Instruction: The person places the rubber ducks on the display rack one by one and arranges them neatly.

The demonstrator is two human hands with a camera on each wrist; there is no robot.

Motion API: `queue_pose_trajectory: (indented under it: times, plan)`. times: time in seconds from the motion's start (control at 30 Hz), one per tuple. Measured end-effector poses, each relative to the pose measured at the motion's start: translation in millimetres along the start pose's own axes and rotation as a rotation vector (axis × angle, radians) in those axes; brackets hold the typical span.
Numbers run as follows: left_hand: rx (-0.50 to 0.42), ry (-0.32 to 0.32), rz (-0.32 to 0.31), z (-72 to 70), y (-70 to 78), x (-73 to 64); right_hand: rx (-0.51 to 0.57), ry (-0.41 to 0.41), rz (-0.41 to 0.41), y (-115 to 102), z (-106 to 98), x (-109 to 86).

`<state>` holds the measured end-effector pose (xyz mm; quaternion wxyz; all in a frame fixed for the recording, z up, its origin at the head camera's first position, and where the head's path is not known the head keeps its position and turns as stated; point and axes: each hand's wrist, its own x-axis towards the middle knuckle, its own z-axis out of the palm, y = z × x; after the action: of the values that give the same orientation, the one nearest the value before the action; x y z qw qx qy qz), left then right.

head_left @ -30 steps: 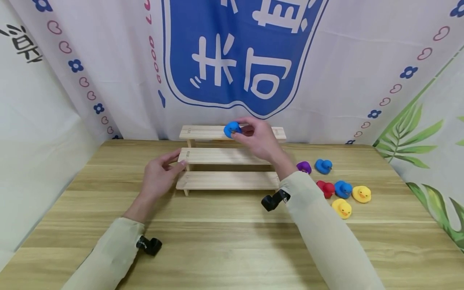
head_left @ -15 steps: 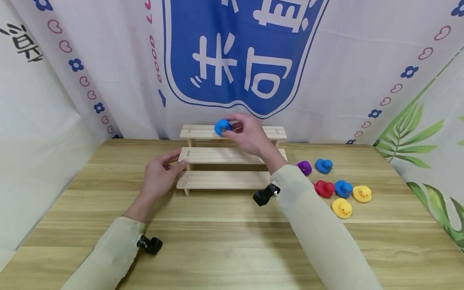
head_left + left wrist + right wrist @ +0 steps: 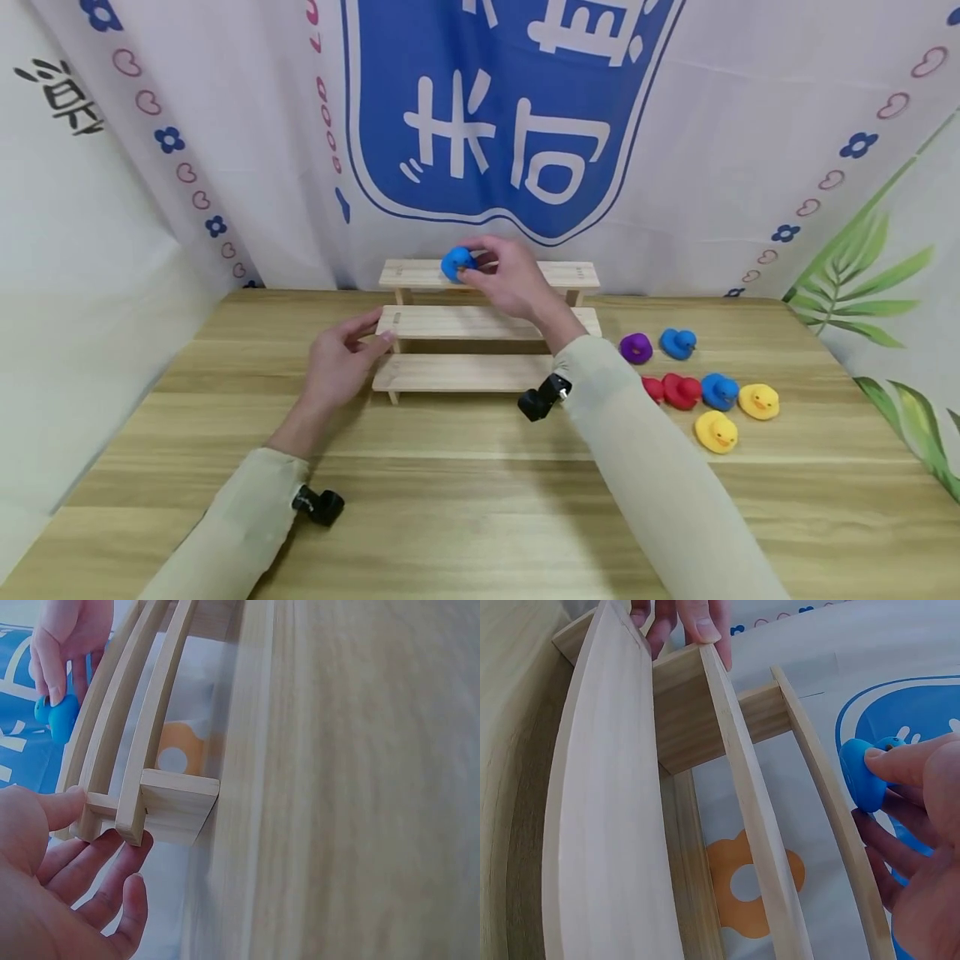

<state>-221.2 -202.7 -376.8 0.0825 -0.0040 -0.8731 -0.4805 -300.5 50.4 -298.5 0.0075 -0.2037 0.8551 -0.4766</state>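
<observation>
My right hand [image 3: 510, 279] pinches a blue rubber duck [image 3: 457, 264] between thumb and fingers at the top board of a three-tier wooden stand [image 3: 487, 322]. In the right wrist view the duck [image 3: 862, 772] is right beside the top board's edge; whether its base touches the wood I cannot tell. My left hand [image 3: 341, 358] grips the stand's left end. The left wrist view shows its thumb on the middle board's end and its fingers [image 3: 97, 889] curled beneath. My right forearm hides part of the lower board's right end.
Right of the stand, on the wooden table [image 3: 465, 500], lie a purple duck [image 3: 636, 348], two blue ducks [image 3: 678, 343], two red ducks [image 3: 682, 391] and two yellow ducks [image 3: 717, 432]. A printed curtain [image 3: 300, 208] hangs right behind the stand.
My right hand has carried the blue duck a little left along the top board, and is nearly still over the last half second. My left hand keeps its grip on the stand.
</observation>
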Motion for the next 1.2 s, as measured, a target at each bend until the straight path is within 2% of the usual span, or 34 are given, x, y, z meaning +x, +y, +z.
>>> queue_pose_trajectory:
  times: [0.23, 0.37, 0.6, 0.93, 1.2]
  plan:
    - [0.001, 0.001, -0.021, 3.1, -0.3, 0.6, 0.017, -0.024, 0.024, 0, 3, 4.0]
    - [0.013, -0.004, -0.030, -0.6, -0.4, -1.6, -0.006, -0.037, 0.045, -2, 10, 6.4]
    - [0.002, -0.016, -0.056, 1.9, 2.4, -1.4, -0.038, -0.041, 0.059, -5, 12, 8.2]
    - [0.016, 0.009, 0.012, 3.0, -0.3, 0.9, -0.050, -0.036, 0.057, -5, 11, 13.9]
    - [0.008, -0.001, -0.002, 3.0, 0.3, 1.3, -0.074, -0.035, 0.041, -5, 14, 13.4]
